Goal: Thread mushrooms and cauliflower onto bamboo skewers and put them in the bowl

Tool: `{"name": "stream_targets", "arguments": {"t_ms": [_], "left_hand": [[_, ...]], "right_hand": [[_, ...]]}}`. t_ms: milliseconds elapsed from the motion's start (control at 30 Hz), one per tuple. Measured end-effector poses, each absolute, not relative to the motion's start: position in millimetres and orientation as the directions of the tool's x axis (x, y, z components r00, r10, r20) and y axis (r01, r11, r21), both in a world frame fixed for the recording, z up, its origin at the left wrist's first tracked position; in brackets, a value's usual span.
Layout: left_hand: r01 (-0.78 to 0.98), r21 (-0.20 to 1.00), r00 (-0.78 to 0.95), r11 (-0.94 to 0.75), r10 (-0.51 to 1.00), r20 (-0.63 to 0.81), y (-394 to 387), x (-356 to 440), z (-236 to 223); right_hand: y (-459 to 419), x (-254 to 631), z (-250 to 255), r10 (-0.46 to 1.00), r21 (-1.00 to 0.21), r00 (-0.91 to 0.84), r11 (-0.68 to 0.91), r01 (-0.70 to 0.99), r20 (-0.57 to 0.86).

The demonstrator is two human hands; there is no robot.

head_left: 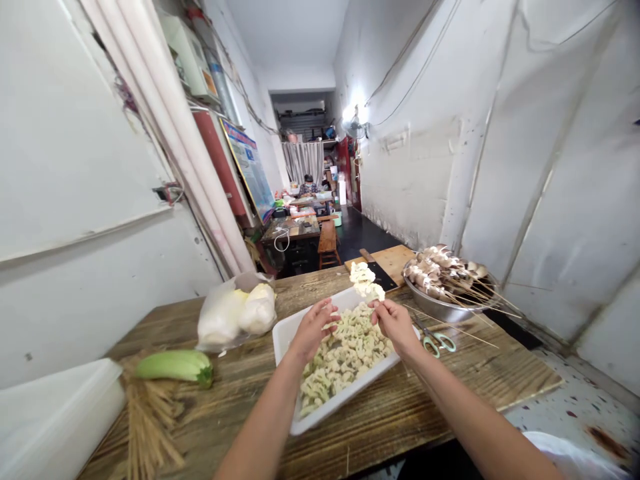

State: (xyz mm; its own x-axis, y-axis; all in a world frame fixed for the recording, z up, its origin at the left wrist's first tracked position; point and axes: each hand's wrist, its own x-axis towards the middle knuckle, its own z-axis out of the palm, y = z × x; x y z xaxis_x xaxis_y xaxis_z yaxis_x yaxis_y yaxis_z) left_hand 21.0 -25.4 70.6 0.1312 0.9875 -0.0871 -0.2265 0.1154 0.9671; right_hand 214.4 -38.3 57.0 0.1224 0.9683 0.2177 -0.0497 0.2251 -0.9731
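My right hand (395,324) is closed, pinching the lower end of a cauliflower skewer (363,275), its pale florets bunched upright above the fingers. My left hand (314,327) hovers over the tray's left part with fingers curved and apart, holding nothing. Below both hands lies a white plastic tray (330,419) with many small cauliflower florets (345,353) in it. A thin stick (453,325) extends to the right behind my right hand; whether it belongs to the held skewer I cannot tell. Green-handled scissors (439,343) lie just right of the tray.
On the wooden table (240,413), a metal bowl (440,308) holds mushroom skewers (443,270). Behind the tray is a cutting board (395,259) with a cleaver (379,272). Leftward are bagged white vegetables (237,313), a green squash (173,367), bamboo sticks (150,427). A person (309,187) sits far back.
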Motion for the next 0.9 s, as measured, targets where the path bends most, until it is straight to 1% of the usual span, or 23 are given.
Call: {"name": "stream_targets", "arguments": {"t_ms": [100, 167, 233, 300, 367, 467, 567, 733, 900], "left_hand": [[-0.108, 0.994, 0.192, 0.025, 0.981, -0.004, -38, 33, 83], [-0.104, 0.994, 0.171, -0.027, 0.984, 0.044, -48, 41, 93], [-0.175, 0.984, 0.142, -0.035, 0.988, 0.06, -58, 49, 102], [-0.298, 0.954, 0.135, -0.033, 0.988, 0.076, -67, 56, 110], [-0.412, 0.909, 0.115, -0.065, 0.986, 0.123, -73, 62, 114], [-0.487, 0.865, 0.036, -0.121, 0.987, 0.159, -78, 65, 116], [-0.507, 0.851, -0.008, -0.132, 0.989, 0.149, -78, 64, 113], [-0.582, 0.806, -0.011, -0.111, 0.992, 0.129, -73, 55, 106], [-0.655, 0.748, -0.005, -0.1, 0.992, 0.129, -64, 39, 103]], "right_hand": [[-41, 212, 61, 0.954, -0.948, 0.172, 0.275, -0.162, 0.247], [-47, 208, 65, 0.939, -0.936, 0.173, 0.322, -0.142, 0.297], [-56, 202, 68, 0.917, -0.923, 0.167, 0.378, -0.073, 0.362], [-64, 195, 72, 0.898, -0.908, 0.154, 0.419, -0.007, 0.413], [-71, 186, 74, 0.885, -0.897, 0.15, 0.44, 0.037, 0.441], [-78, 173, 74, 0.873, -0.885, 0.149, 0.458, 0.081, 0.465], [-81, 165, 72, 0.878, -0.887, 0.125, 0.456, 0.07, 0.462], [-89, 168, 62, 0.904, -0.905, 0.069, 0.416, 0.086, 0.422], [-104, 183, 43, 0.944, -0.94, -0.031, 0.329, 0.091, 0.328]]}}
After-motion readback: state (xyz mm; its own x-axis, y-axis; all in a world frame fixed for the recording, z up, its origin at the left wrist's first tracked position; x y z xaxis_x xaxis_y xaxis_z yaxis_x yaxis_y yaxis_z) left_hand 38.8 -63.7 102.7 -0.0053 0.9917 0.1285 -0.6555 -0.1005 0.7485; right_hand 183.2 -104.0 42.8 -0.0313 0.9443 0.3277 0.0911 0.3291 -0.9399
